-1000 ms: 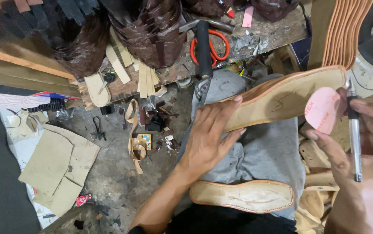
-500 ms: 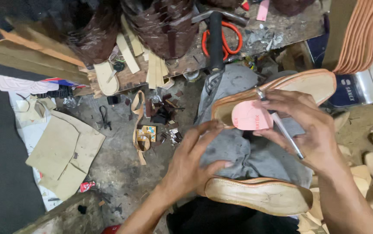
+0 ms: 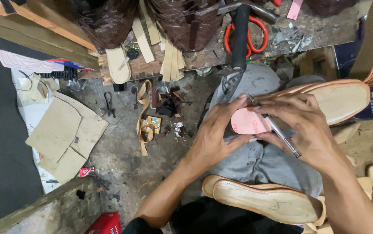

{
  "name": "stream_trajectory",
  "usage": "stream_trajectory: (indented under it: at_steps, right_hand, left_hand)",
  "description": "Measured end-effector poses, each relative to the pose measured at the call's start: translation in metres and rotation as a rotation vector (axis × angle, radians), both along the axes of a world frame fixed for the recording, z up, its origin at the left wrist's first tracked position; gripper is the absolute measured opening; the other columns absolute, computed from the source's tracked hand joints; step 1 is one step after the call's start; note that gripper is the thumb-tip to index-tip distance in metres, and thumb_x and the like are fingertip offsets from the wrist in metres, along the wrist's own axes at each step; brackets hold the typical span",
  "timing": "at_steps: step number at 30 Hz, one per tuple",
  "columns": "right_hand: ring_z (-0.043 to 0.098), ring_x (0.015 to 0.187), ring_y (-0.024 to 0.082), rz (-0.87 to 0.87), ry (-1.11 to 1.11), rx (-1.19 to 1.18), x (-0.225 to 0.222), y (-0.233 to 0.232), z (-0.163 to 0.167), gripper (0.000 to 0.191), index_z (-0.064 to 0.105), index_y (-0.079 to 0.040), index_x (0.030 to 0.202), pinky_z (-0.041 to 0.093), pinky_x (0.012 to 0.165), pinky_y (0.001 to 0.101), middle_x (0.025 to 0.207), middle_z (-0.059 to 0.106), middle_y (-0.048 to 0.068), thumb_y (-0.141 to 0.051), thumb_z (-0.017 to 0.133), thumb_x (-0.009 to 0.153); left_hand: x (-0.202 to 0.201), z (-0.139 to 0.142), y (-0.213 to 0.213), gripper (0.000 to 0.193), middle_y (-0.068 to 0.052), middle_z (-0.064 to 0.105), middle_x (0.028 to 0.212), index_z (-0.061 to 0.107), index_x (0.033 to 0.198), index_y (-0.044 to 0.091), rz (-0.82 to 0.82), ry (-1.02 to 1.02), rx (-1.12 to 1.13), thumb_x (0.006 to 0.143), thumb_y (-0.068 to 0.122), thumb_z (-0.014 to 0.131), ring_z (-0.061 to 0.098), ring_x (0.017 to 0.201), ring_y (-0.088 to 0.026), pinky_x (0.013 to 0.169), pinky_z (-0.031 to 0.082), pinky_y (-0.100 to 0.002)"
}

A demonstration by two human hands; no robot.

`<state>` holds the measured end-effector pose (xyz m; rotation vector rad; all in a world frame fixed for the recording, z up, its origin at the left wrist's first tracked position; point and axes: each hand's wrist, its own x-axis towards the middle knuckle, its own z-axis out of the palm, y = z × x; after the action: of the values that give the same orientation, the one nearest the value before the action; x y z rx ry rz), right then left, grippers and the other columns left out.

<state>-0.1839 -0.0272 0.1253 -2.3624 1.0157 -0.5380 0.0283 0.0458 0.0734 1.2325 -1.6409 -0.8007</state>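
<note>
Hands met at the centre of the frame over a shoe sole (image 3: 340,99) that lay across the person's grey-trousered lap, its pale inner face up and its far end pointing to the right edge. The left hand (image 3: 214,136) was bent over a pink oval pad (image 3: 248,122), fingers pressing the pad flat against the near end of that sole. The right hand (image 3: 303,125) was closed on a slim silver pen (image 3: 282,135), which ran slantwise from the top of the pad down toward the lower right, with its fingertips also resting on the pad. A second sole (image 3: 266,201) lay on the lap at the lower centre, apart from both hands. At the upper centre, orange-handled scissors (image 3: 247,34) rested on the wooden surface (image 3: 321,30). Tan cardboard pieces (image 3: 65,136) lay on the floor at the left.
</note>
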Motion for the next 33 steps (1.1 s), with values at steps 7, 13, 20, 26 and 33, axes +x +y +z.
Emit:
stream_trajectory:
  at_steps: [7, 13, 20, 26, 33]
  right_hand:
    - [0.063, 0.122, 0.029, 0.024, -0.039, 0.009, -0.006, -0.001, 0.002, 0.059, 0.07, -0.008, 0.123, 0.047, 0.101, 0.0406, 0.132, 0.068, 0.011, -0.027, 0.084, 0.068]
    - [0.068, 0.098, 0.019, -0.378, -0.324, 0.179, -0.025, 0.031, 0.001, 0.017, 0.072, -0.008, 0.119, 0.053, 0.09, 0.0303, 0.107, 0.074, 0.008, -0.013, 0.072, 0.102]
    - [0.062, 0.087, 0.028, -0.301, -0.083, -0.107, -0.022, 0.034, -0.002, 0.016, 0.074, -0.004, 0.107, 0.047, 0.083, 0.0378, 0.093, 0.07, 0.011, -0.009, 0.076, 0.092]
    - [0.064, 0.084, 0.027, -0.227, -0.046, -0.097, -0.017, 0.03, 0.005, 0.013, 0.073, -0.005, 0.101, 0.044, 0.083, 0.0393, 0.09, 0.071, 0.009, -0.009, 0.075, 0.089]
    - [0.065, 0.084, 0.027, -0.191, -0.084, -0.111, -0.019, 0.035, 0.004, 0.01, 0.072, -0.005, 0.1, 0.045, 0.088, 0.0394, 0.092, 0.072, 0.009, -0.01, 0.072, 0.09]
  left_hand:
    - [0.001, 0.001, 0.001, 0.076, -0.013, 0.062, 0.144, 0.049, 0.151, 0.007, -0.016, -0.02, -0.035, 0.085, 0.019, 0.086, 0.062, 0.13, -0.032, 0.114, 0.051, -0.042]
    - [0.001, 0.001, 0.003, 0.053, -0.009, 0.062, 0.139, 0.066, 0.132, 0.011, -0.04, -0.152, -0.105, 0.083, 0.018, 0.085, 0.06, 0.13, -0.032, 0.112, 0.052, -0.043]
    - [-0.005, -0.003, 0.002, 0.047, -0.012, 0.061, 0.137, 0.068, 0.127, 0.008, -0.047, -0.171, -0.151, 0.084, 0.018, 0.085, 0.06, 0.127, -0.034, 0.11, 0.052, -0.046]
    - [-0.005, -0.003, 0.002, 0.047, -0.012, 0.061, 0.137, 0.068, 0.126, 0.006, -0.052, -0.183, -0.164, 0.083, 0.016, 0.085, 0.061, 0.126, -0.034, 0.109, 0.053, -0.046]
    - [-0.003, -0.001, 0.001, 0.047, -0.013, 0.061, 0.135, 0.068, 0.126, 0.005, -0.058, -0.185, -0.148, 0.082, 0.015, 0.085, 0.061, 0.126, -0.035, 0.106, 0.053, -0.045]
